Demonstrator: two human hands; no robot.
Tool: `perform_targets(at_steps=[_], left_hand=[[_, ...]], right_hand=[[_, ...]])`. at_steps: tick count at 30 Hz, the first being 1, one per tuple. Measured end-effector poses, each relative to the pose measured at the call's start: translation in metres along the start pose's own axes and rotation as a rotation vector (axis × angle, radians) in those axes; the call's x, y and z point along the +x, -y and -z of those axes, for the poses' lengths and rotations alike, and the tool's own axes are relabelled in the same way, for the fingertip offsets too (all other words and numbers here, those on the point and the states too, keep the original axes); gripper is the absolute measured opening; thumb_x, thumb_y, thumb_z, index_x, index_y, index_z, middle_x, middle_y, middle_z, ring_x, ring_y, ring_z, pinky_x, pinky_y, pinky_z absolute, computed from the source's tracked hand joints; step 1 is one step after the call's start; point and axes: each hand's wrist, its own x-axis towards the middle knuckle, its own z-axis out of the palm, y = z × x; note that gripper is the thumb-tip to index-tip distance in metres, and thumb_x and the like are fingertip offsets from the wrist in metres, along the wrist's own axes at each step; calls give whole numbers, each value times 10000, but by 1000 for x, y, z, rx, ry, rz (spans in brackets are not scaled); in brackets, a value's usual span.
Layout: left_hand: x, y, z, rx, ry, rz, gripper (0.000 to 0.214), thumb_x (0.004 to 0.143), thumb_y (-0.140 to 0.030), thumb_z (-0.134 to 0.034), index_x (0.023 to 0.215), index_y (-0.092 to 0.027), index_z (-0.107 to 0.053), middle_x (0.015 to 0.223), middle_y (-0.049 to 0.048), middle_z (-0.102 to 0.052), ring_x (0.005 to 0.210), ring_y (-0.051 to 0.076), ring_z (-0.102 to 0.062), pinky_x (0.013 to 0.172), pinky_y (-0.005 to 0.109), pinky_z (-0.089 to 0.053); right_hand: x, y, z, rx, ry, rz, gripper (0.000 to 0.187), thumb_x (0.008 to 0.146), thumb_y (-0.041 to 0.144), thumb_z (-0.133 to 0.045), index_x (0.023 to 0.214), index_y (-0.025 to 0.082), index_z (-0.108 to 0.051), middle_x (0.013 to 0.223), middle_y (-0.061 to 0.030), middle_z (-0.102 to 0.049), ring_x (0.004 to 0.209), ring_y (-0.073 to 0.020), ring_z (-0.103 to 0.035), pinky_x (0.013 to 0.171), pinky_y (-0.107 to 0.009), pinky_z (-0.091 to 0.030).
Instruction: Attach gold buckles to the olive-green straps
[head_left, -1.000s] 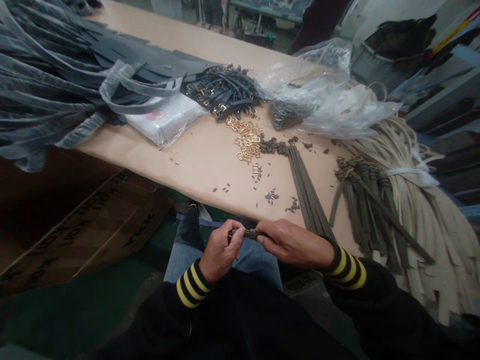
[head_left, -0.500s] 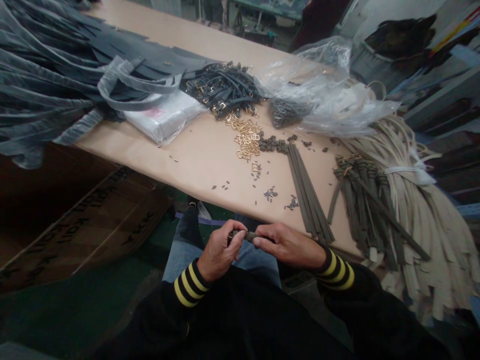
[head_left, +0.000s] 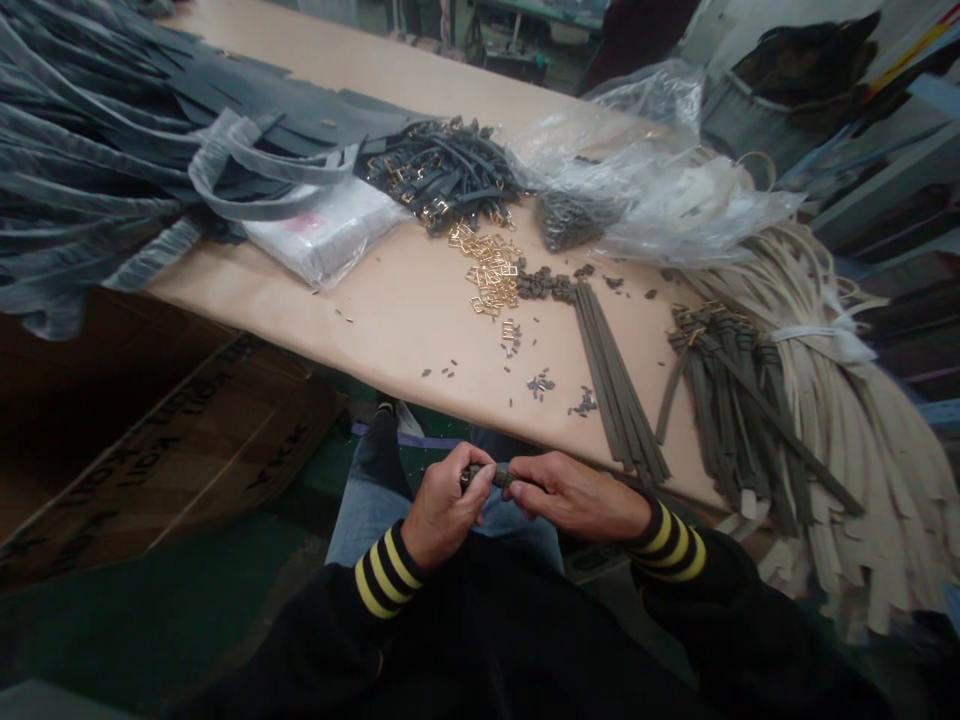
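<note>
A short olive-brown strap (head_left: 501, 478) is pinched between my two hands, above my lap and just off the table's front edge. My left hand (head_left: 448, 503) is closed on its left end, where a looped part shows between thumb and fingers. My right hand (head_left: 571, 492) grips the other end with thumb and forefinger, hiding much of it. On the table nearby lie several long olive straps (head_left: 616, 385), a pile of gold buckles (head_left: 491, 272), a cluster of small olive loops (head_left: 546, 285) and tiny dark metal pieces (head_left: 540, 385).
Finished-looking olive straps with buckles (head_left: 724, 400) lie beside a tied bundle of beige strips (head_left: 832, 350) on the right. Behind are plastic bags (head_left: 667, 200) and dark buckled straps (head_left: 442, 170). Grey straps (head_left: 90, 170) overhang the table's left side, above a cardboard box (head_left: 187, 450).
Both hands keep hold of the strap near the same place. My fingers have shifted slightly, with the left hand a little to the right. The view has moved a touch.
</note>
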Motion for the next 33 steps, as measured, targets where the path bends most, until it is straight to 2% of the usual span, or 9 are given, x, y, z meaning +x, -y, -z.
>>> perform_targets(at_steps=[5,14,17,20,22,25,30,33], left_hand=[[-1,0,4,49,56,-41,188,800,-330,-379,735,-169,-451,423,-68,-440,378,83,-449,424,188,-352],[-3,0,2,-43,193,-92,188,804,-325,-369,835,-162,-457,483,-67,-445,385,73,-425,413,180,-339],[-2,3,3,-15,208,-100,190,815,-329,-349,863,-168,-437,527,-57,-472,404,74,-428,420,182,-338],[-2,5,4,20,233,-98,192,833,-328,-311,906,-180,-408,539,-48,-501,432,90,-450,435,189,-348],[-1,7,5,48,247,-98,184,840,-321,-297,922,-188,-393,556,-38,-529,462,102,-473,448,193,-357],[3,9,4,92,223,-97,172,838,-325,-301,881,-195,-404,556,-36,-517,480,108,-481,461,197,-364],[17,5,-1,191,266,-176,141,799,-314,-372,776,-195,-444,578,-33,-480,509,104,-461,496,200,-369],[24,-2,-1,199,344,-183,72,744,-250,-428,704,-190,-434,580,-39,-450,523,98,-435,505,196,-366]], right_hand=[[0,-2,-6,60,-59,28,245,793,202,-372,616,116,-519,496,47,-366,465,-64,-342,454,-184,-270],[0,-12,-5,148,72,78,327,827,317,-372,565,131,-437,500,53,-342,458,-49,-315,438,-169,-265],[1,-9,-7,174,97,67,282,833,271,-367,596,135,-435,510,45,-405,446,-45,-365,439,-155,-296],[1,-4,-10,255,149,-17,187,825,193,-354,698,131,-475,555,30,-478,434,-46,-435,436,-140,-339],[1,-3,-12,323,174,-68,163,817,161,-340,732,129,-476,578,24,-491,422,-45,-444,418,-133,-348],[2,-6,-12,369,192,-56,183,787,89,-312,711,126,-474,578,26,-485,415,-39,-421,420,-130,-343],[1,-17,-10,280,-67,-96,129,712,113,-407,652,120,-522,517,56,-381,473,-55,-355,446,-146,-292],[-2,-20,-10,218,-120,-63,146,702,134,-410,668,120,-552,527,51,-385,496,-66,-372,471,-158,-293]])
